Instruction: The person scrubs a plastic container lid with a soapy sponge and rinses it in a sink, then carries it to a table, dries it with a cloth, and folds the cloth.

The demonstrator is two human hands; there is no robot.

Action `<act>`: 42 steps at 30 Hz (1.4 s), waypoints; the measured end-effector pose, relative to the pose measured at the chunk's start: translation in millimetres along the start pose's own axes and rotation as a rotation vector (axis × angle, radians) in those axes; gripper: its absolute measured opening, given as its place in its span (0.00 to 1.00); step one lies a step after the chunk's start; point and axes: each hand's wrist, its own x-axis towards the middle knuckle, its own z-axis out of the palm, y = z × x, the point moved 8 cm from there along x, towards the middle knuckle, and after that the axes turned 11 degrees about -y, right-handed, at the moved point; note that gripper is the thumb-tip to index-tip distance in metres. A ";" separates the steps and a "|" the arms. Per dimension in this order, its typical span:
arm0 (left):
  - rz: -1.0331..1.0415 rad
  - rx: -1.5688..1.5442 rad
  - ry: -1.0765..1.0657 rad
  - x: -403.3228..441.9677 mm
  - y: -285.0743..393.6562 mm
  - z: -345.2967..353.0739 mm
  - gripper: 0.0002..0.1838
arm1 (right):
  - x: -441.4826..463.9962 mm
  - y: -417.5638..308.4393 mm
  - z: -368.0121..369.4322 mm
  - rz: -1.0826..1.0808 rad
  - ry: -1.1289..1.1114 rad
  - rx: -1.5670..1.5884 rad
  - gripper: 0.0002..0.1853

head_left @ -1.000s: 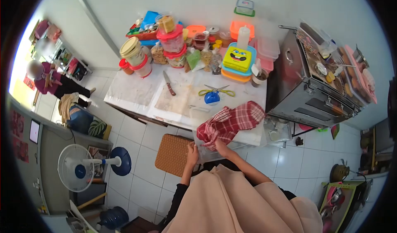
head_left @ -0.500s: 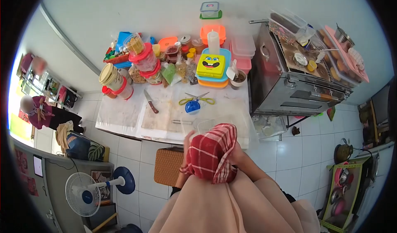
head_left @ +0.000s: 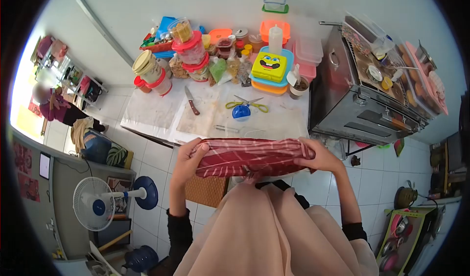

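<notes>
A red cloth with white check lines point(head_left: 252, 157) is stretched sideways between my hands, in front of my body and just off the table's front edge. My left hand point(head_left: 190, 161) grips its left end, the thumb lying on top. Its right end is bunched in the fingers of my right hand point(head_left: 320, 157). Folds hide what lies under the middle of the cloth. On the table beyond it are a blue tape dispenser-like object point(head_left: 241, 112), scissors with yellow-green handles point(head_left: 259, 107) and a knife with a brown handle point(head_left: 192, 102).
Along the back of the table point(head_left: 147, 110) stand jars point(head_left: 188, 55), bags and a yellow cartoon-face box point(head_left: 269, 66). A steel oven point(head_left: 342, 85) is at the right. On the left are a fan point(head_left: 98, 207) and, farther off, a person point(head_left: 58, 104). A woven brown stool point(head_left: 205, 190) stands below.
The cloth was bunched into a rounded bundle against my body. Now it is pulled out wide and flat, with my hands moved apart to its two ends. My view has shifted slightly.
</notes>
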 end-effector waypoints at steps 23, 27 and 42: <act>0.335 0.322 -0.441 13.5 160.3 35.9 0.14 | 91.3 -75.9 100.8 -0.671 -0.071 0.034 0.25; 0.387 0.292 -0.426 4.6 170.5 19.7 0.15 | 95.8 -57.6 73.9 -0.681 -0.046 0.253 0.12; 0.579 0.722 0.280 75.3 195.9 -45.7 0.11 | -15.3 -134.0 -155.8 -0.695 0.751 -0.398 0.06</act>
